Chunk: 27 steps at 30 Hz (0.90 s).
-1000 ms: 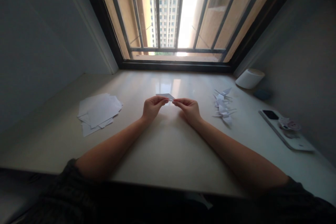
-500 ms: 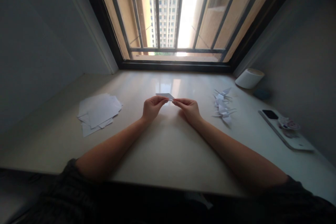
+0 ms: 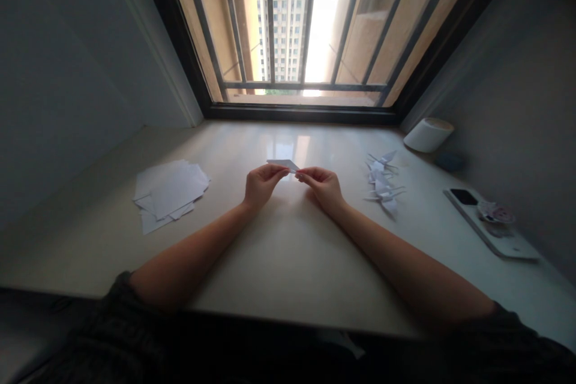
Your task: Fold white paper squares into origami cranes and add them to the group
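Observation:
Between my hands is a small folded piece of white paper (image 3: 283, 163), raised a little over the pale sill. My left hand (image 3: 261, 183) pinches its near edge between thumb and fingers. At its right end my right hand (image 3: 324, 185) also pinches it, with the fingertips of both hands close together. Part of the paper is hidden behind my left fingers, so its exact fold cannot be made out. Several folded paper cranes (image 3: 383, 183) stand in a row to the right of my right hand.
A loose stack of white paper sheets (image 3: 173, 189) lies on the left. On the right are a phone (image 3: 486, 225) with a round grip on its back, a white cylinder (image 3: 427, 135) and a dark rounded object (image 3: 449, 161). A barred window (image 3: 299, 113) closes the far side.
Almost nothing differs. My right fingers have shifted very slightly at the paper's right end, while my left hand keeps its place.

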Motion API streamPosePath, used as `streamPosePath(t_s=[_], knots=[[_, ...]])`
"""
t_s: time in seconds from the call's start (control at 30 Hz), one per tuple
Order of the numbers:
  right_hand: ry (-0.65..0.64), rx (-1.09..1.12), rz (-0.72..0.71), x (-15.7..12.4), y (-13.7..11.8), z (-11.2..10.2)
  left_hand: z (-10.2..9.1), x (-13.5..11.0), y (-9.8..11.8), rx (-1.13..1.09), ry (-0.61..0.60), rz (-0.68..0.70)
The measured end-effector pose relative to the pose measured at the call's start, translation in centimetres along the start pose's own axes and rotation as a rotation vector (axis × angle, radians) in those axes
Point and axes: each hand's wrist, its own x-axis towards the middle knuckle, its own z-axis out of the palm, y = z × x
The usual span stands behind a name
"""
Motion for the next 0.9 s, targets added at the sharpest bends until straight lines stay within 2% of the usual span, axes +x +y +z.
streamPosePath(t_s=[0.17,0.53,0.9], knots=[[-0.056,-0.006,-0.004,-0.07,0.05,-0.09,0.17,-0.18,0.45,0.006,-0.022,0.001],[0.055,0.064,0.02,-0.21,-0.1,0.38,0.19,-0.44,0.47,0.066,0.007,0.038],[0.066,0.082,0.031,-0.23,-0.03,0.36,0.29,-0.31,-0.19,-0.032,0.018,-0.041]])
